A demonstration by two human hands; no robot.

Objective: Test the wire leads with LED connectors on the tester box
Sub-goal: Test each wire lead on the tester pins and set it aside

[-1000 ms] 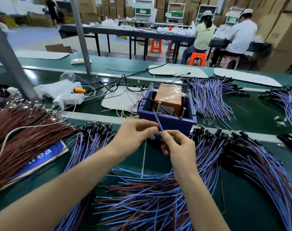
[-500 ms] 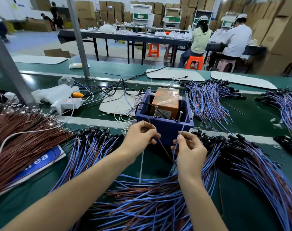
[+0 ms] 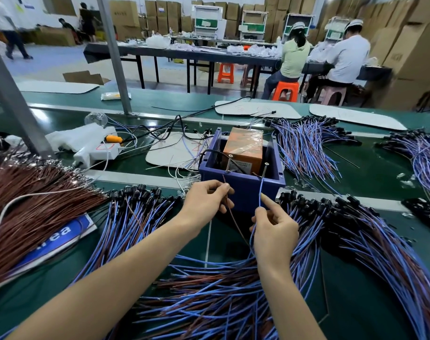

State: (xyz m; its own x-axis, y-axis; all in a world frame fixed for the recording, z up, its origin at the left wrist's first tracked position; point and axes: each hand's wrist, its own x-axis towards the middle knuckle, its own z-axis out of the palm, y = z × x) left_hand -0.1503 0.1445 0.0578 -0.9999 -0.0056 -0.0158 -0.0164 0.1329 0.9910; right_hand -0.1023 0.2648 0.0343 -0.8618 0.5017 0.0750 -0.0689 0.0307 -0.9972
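Left hand (image 3: 204, 200) pinches brown lead (image 3: 236, 222), right hand (image 3: 275, 229) blue lead (image 3: 261, 190), at tester box (image 3: 244, 185).

White letters "rea" showing on the blue card (image 3: 61, 233) left of the tester box (image 3: 243, 192), start hidden under brown wires (image 3: 25, 204), label on orange block (image 3: 243, 148) inside the box unreadable

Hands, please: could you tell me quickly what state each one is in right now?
Left hand: closed, pinching a brown wire.
Right hand: closed, pinching a blue wire.
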